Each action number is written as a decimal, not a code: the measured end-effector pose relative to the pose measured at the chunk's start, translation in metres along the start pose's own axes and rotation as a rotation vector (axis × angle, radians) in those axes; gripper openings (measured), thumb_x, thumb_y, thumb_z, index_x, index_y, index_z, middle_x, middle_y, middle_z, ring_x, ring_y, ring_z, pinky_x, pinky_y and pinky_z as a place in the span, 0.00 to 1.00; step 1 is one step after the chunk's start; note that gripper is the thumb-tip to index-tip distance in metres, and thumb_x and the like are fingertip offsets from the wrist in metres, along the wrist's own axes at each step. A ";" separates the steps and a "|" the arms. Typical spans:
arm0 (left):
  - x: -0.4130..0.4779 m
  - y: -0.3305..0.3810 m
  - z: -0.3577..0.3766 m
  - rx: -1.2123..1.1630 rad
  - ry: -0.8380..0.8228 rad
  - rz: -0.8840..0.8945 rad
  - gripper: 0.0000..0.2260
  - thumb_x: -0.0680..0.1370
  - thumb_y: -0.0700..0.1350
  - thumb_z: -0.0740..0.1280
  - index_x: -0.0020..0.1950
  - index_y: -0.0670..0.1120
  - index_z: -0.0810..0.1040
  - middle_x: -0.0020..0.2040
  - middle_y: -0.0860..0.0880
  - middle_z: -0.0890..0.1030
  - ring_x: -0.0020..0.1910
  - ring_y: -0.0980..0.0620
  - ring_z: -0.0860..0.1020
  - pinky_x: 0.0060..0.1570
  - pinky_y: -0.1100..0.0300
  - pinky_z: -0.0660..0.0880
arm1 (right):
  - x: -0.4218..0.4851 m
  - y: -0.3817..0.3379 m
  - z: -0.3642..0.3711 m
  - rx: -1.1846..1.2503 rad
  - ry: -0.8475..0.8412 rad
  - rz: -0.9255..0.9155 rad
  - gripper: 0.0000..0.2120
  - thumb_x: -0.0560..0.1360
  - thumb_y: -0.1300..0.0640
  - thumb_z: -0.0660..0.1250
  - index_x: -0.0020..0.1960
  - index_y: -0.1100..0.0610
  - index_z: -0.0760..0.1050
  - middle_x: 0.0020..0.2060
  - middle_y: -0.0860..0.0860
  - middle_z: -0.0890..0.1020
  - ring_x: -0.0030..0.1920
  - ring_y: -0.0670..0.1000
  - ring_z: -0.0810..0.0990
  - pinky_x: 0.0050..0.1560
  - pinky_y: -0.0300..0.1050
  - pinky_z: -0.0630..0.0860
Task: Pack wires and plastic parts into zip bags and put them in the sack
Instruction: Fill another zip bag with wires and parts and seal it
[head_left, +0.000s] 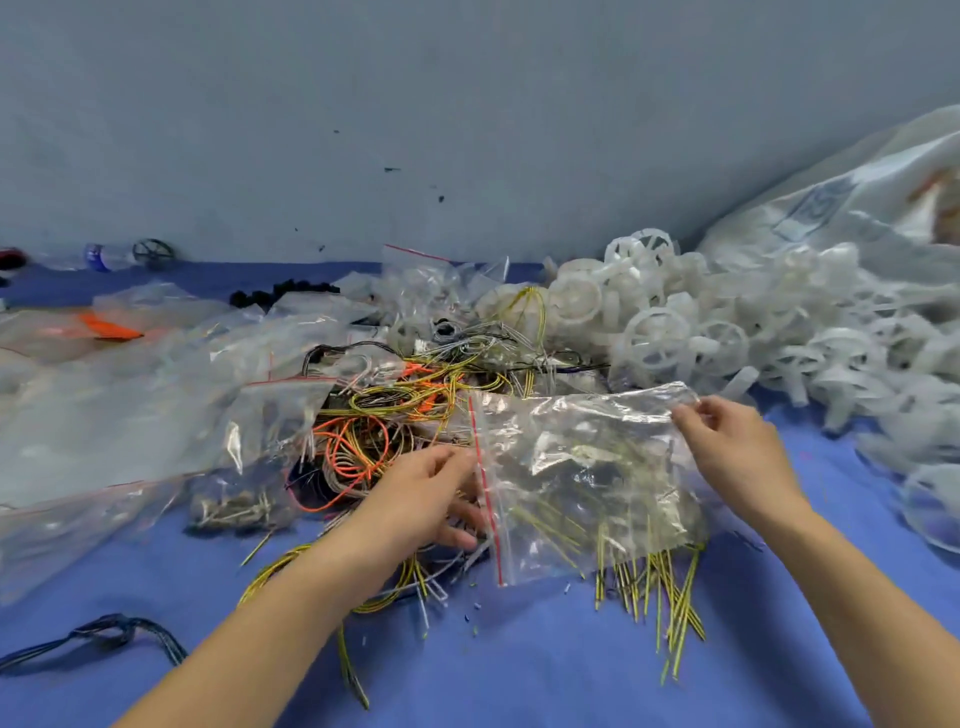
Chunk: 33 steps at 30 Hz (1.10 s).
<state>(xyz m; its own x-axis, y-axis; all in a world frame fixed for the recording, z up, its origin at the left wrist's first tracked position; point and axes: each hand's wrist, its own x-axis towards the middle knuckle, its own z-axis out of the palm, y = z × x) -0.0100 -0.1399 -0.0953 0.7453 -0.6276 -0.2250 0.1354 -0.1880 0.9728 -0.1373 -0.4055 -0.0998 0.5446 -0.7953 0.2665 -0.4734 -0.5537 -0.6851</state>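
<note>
grips the red-striped mouth of the clear zip bag (587, 478) with the left hand (431, 499), thumb on top, fingers curled beneath; pinches the bag's far upper corner with the right hand (732, 447). holds it stretched between both hands, low over the blue counter (519, 665), yellow-green wires (665, 587) sticking out past its near edge. just beyond the left hand, a tangle of orange and yellow wires (405, 405); farther left, more clear bags (130, 415); beyond the right hand, heaped white plastic parts (675, 332) beside the sack (857, 208).
</note>
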 end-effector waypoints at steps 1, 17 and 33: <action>0.000 0.000 0.003 0.015 -0.009 0.002 0.10 0.82 0.47 0.63 0.51 0.44 0.82 0.39 0.48 0.83 0.34 0.51 0.81 0.29 0.59 0.78 | 0.001 0.002 -0.004 -0.053 0.017 0.011 0.14 0.78 0.49 0.62 0.37 0.55 0.73 0.35 0.52 0.80 0.43 0.61 0.77 0.36 0.50 0.67; -0.002 -0.013 0.017 0.125 -0.041 0.067 0.10 0.82 0.39 0.60 0.53 0.48 0.81 0.48 0.43 0.83 0.36 0.52 0.81 0.32 0.59 0.79 | -0.077 -0.069 0.032 -0.130 -0.263 -0.417 0.17 0.77 0.40 0.57 0.63 0.43 0.71 0.53 0.41 0.74 0.56 0.45 0.74 0.51 0.46 0.73; 0.002 -0.019 0.038 0.197 -0.072 0.100 0.14 0.82 0.39 0.54 0.55 0.58 0.73 0.38 0.48 0.81 0.33 0.50 0.81 0.31 0.57 0.79 | -0.088 -0.067 0.047 -0.198 -0.414 -0.340 0.20 0.79 0.41 0.57 0.69 0.44 0.66 0.54 0.43 0.72 0.57 0.47 0.73 0.52 0.46 0.72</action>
<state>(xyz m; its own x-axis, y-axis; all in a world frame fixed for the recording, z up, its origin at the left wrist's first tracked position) -0.0360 -0.1660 -0.1165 0.6994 -0.7013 -0.1380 -0.0720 -0.2612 0.9626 -0.1212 -0.2863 -0.1089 0.8959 -0.4235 0.1341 -0.3234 -0.8288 -0.4567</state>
